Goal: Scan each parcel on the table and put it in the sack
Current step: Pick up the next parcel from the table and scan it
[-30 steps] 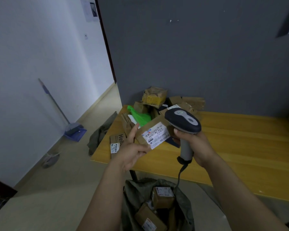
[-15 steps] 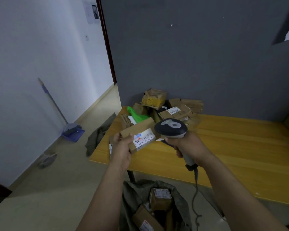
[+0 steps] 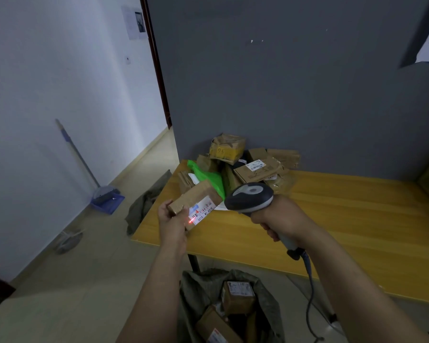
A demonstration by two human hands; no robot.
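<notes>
My left hand [image 3: 172, 222] grips a small brown cardboard parcel [image 3: 193, 197] by its left end, its white barcode label [image 3: 201, 210] facing up. A red scan line glows at the label's lower left corner. My right hand [image 3: 280, 219] grips the handle of a grey barcode scanner [image 3: 250, 196], whose head points left at the label from close by. A pile of brown parcels [image 3: 248, 164] with a green bag [image 3: 209, 177] lies at the table's far left corner. Below my arms an open grey-green sack [image 3: 198, 290] holds several parcels [image 3: 238, 297].
The wooden table [image 3: 344, 219] runs to the right along a grey partition wall [image 3: 295, 82]. The scanner's cable [image 3: 310, 298] hangs down past the table's front edge. A broom and blue dustpan [image 3: 105, 199] lean on the white wall at left. A second sack [image 3: 144, 206] lies on the floor.
My left hand has turned the parcel flatter and lowered it toward the table's corner. The scanner has tilted down to aim at the label, and a red scan line now shows.
</notes>
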